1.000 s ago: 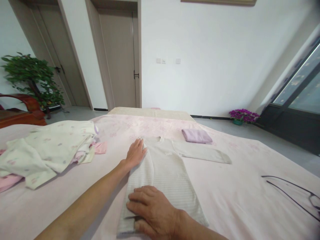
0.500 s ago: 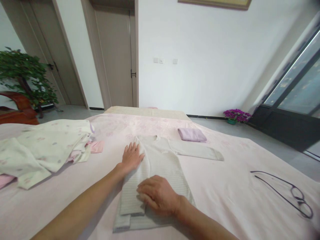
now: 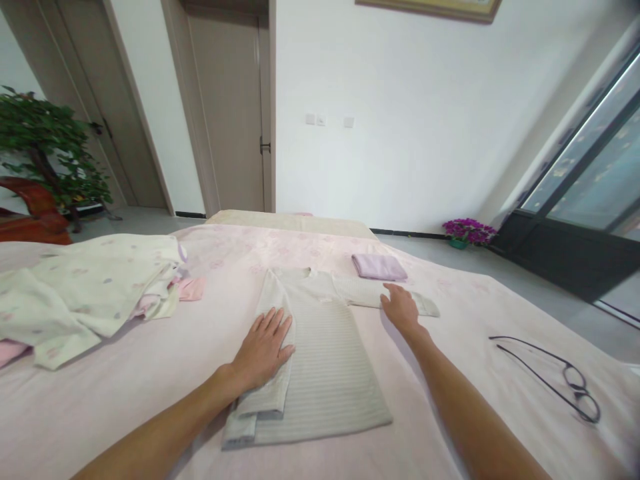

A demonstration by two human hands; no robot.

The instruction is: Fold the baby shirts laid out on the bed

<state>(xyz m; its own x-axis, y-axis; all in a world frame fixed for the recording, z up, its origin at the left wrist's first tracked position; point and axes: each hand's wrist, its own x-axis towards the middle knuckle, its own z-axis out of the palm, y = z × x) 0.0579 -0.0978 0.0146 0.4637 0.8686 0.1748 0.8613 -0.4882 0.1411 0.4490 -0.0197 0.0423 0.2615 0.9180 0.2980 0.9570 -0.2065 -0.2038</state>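
A pale grey-green striped long-sleeved shirt (image 3: pixel 330 360) lies spread on the pink bedspread, its collar pointing away from me. Its left side and left sleeve are folded inward over the body. My left hand (image 3: pixel 265 347) rests flat on this folded sleeve, fingers spread. Out to the right, the other sleeve (image 3: pixel 360 292) stretches sideways across the bedspread. My right hand (image 3: pixel 401 308) is over that sleeve near its cuff, fingers slightly bent and thumb apart, with no cloth visibly gripped.
A folded lilac cloth (image 3: pixel 380 267) lies just beyond the right sleeve. Eyeglasses (image 3: pixel 575 387) rest at the right on the pink bedspread (image 3: pixel 440 387). A heap of patterned pale clothes (image 3: pixel 100 287) lies at the left, with a pink piece (image 3: pixel 192 289) beside it.
My right hand has left the folded sleeve in the shirt's middle and moved right and away from me to the outstretched sleeve. My left hand has slid a little towards me.
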